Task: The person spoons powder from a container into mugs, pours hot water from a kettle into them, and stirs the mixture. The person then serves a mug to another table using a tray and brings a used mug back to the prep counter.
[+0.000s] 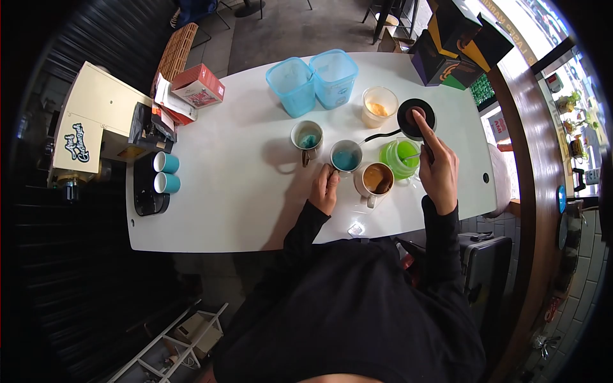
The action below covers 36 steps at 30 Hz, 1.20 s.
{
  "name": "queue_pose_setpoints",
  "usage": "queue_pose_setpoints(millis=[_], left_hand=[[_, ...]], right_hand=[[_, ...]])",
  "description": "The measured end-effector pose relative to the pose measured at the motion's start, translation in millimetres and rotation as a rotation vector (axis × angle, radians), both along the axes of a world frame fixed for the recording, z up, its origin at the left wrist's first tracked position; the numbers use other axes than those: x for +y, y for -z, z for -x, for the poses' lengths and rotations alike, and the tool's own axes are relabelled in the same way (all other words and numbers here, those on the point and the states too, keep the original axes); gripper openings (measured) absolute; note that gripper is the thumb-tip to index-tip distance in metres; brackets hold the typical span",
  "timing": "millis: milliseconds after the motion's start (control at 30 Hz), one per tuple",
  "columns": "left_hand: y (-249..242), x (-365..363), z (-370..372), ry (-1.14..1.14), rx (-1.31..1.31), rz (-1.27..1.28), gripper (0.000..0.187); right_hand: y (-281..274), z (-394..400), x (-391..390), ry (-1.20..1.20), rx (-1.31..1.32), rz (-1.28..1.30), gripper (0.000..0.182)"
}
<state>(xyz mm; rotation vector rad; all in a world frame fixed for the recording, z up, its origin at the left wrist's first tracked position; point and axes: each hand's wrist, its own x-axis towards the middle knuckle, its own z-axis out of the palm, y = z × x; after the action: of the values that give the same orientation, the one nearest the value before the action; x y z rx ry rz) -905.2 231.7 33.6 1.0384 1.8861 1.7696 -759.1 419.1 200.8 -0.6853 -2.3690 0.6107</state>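
My left hand [324,191] is closed round the handle of a mug [347,145] with blue inside it. A black gooseneck kettle [407,127] is gripped in my right hand [439,167], with one finger on its lid knob. The kettle's thin spout reaches over towards the rim of that mug; I cannot make out a stream. To the left stands a second mug [307,127] with blue-green inside. A mug of brown drink [365,193] sits to the right of my left hand. Beside it is a bright green container [393,167] with a spoon-like handle in it.
Behind the mugs stand two blue translucent tubs [292,96] and a clear cup [372,119] with yellowish contents. A red box [205,92] and blue paper cups [167,173] lie left on the white table [217,217]. Dark boxes [440,64] are at the far right.
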Motion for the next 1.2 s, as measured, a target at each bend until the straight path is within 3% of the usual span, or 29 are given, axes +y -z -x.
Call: queue_pose_setpoints(millis=[700, 900, 1000, 1200], left_hand=[[0, 1, 0, 0.002, 0.001, -0.02, 0.025], [-1, 0, 1, 0.02, -0.009, -0.005, 0.026], [-1, 0, 1, 0.018, 0.001, -0.006, 0.026], [2, 1, 1, 0.003, -0.027, 0.016, 0.027]], right_hand=[[8, -4, -4, -0.03, -0.08, 0.066, 0.076], [5, -3, -4, -0.025, -0.007, 0.247, 0.076], [18, -5, 8, -0.101, 0.243, 0.428, 0.076], [-1, -19, 11, -0.015, 0.229, 0.782, 0.073]])
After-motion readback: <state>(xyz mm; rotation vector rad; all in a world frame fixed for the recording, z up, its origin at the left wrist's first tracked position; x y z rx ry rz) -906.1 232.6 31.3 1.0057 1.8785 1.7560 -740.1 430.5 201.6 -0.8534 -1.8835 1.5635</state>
